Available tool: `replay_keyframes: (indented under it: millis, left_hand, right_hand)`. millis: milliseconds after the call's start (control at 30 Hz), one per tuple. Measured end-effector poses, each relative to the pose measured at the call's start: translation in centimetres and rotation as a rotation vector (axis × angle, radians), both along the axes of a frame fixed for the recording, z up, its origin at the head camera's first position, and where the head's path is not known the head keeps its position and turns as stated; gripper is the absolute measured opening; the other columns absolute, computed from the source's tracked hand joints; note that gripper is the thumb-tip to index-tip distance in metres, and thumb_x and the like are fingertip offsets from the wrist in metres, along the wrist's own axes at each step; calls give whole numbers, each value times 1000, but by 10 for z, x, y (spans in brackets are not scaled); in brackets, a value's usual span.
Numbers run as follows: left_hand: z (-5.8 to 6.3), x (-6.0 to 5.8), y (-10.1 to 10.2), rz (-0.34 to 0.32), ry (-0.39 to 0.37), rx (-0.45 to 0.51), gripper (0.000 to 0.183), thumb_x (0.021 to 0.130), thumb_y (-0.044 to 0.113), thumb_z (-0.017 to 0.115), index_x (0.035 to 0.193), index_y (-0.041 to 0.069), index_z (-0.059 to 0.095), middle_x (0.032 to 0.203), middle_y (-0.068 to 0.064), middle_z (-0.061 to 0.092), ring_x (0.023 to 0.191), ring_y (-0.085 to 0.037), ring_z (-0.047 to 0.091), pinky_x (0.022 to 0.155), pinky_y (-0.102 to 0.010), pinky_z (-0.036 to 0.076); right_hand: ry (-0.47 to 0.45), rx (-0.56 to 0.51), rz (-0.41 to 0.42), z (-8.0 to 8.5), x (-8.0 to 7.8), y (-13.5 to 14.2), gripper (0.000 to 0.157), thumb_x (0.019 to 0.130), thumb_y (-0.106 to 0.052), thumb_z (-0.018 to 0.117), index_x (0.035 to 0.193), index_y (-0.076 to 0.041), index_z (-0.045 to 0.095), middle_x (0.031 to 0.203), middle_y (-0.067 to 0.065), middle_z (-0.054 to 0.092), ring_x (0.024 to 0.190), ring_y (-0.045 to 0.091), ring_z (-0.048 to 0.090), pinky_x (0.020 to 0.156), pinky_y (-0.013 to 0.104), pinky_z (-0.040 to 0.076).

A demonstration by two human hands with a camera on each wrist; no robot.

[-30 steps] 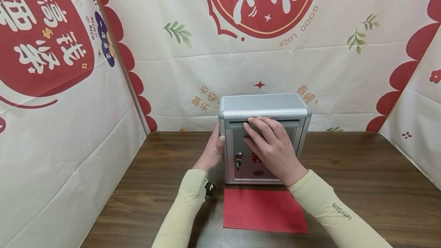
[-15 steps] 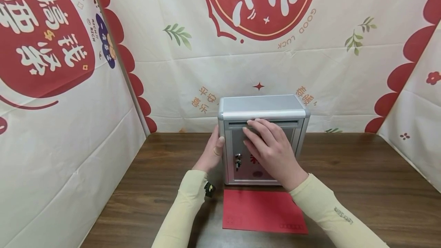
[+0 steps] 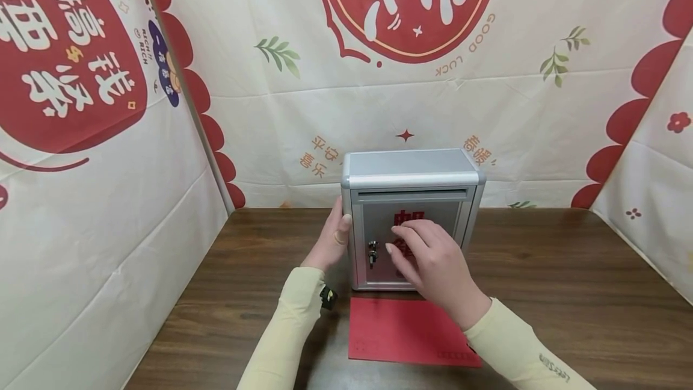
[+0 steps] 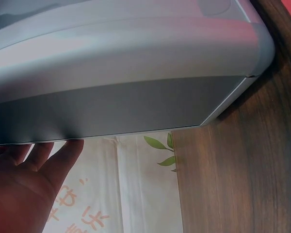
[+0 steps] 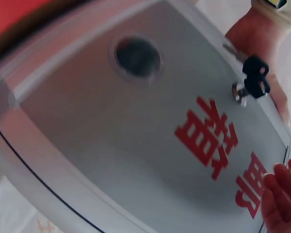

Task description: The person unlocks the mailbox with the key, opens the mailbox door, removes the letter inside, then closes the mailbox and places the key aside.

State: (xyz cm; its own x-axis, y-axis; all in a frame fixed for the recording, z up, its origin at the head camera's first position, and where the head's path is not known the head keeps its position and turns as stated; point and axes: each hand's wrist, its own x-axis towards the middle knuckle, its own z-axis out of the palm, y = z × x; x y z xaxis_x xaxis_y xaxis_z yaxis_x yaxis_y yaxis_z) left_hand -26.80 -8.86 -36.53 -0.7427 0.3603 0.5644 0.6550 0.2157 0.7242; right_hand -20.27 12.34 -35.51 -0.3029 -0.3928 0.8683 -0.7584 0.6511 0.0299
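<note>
A silver metal mailbox (image 3: pixel 414 167) stands upright on the table, with a narrow slot (image 3: pixel 449 192) across the top of its front. Red characters mark its door, and keys (image 5: pixel 257 77) hang from the door lock. My left hand (image 3: pixel 329 241) holds the box's left side, thumb at the front edge and fingers (image 4: pixel 63 158) at the back edge. In front of the door hovers my right hand (image 3: pixel 437 263), its fingers loosely bent with nothing between them. Flat on the table before the box lies a red envelope (image 3: pixel 403 330), its right end partly covered by my right forearm.
The brown wooden table (image 3: pixel 552 269) runs out to both sides of the box. A printed cloth backdrop (image 3: pixel 233 119) rises right behind the box, and cloth walls border the table left and right.
My right hand has come down and away from the slot, uncovering it and the upper red character. The left hand stays on the side of the mailbox. The envelope has not moved.
</note>
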Motion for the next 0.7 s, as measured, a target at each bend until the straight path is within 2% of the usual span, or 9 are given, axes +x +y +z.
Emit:
replay_keyframes:
  millis: [167,267,367,433,567,700]
  left_hand:
    - [0,0,-1,1,-8,6,109,81,84,17,145,-4,25,143,-25,36,133,-33,34,108,-47,26]
    - [-1,0,-1,0,-6,12,109,81,83,16,145,-4,25,141,-25,38,131,-34,36,107,-48,28]
    - [0,-1,0,3,-2,14,109,80,84,16,144,-4,26,140,-25,38,129,-34,37,106,-49,29]
    - [0,-1,0,4,3,17,110,80,84,16,144,-5,25,140,-26,38,129,-35,37,106,-49,29]
    - [1,1,0,4,-1,18,111,79,85,16,145,-5,25,139,-26,39,128,-34,39,105,-48,31]
    - [0,0,0,3,-13,12,111,78,86,16,146,-2,24,139,-24,39,126,-32,40,104,-47,32]
  right_hand:
    - [-263,-66,-33,-15,11,-2,28,96,-32,58,101,-7,67,95,2,65,87,15,60,77,36,53]
    - [-449,-119,-54,-22,17,-4,17,93,-27,64,102,-12,67,97,-5,64,87,9,59,77,34,52]
    - [-616,-165,-64,-26,19,-8,14,93,-24,65,103,-15,67,97,-8,64,86,6,59,77,34,52]
    - [-722,-192,-57,-29,19,-10,17,95,-28,62,104,-15,67,96,-8,65,84,5,58,76,34,51]
    - [-928,-261,-2,-31,18,-15,33,99,-40,52,106,-11,67,86,-6,65,75,9,61,70,31,51]
    - [-1073,-306,46,-30,16,-21,37,100,-45,47,94,-13,66,73,0,62,64,18,59,62,31,49]
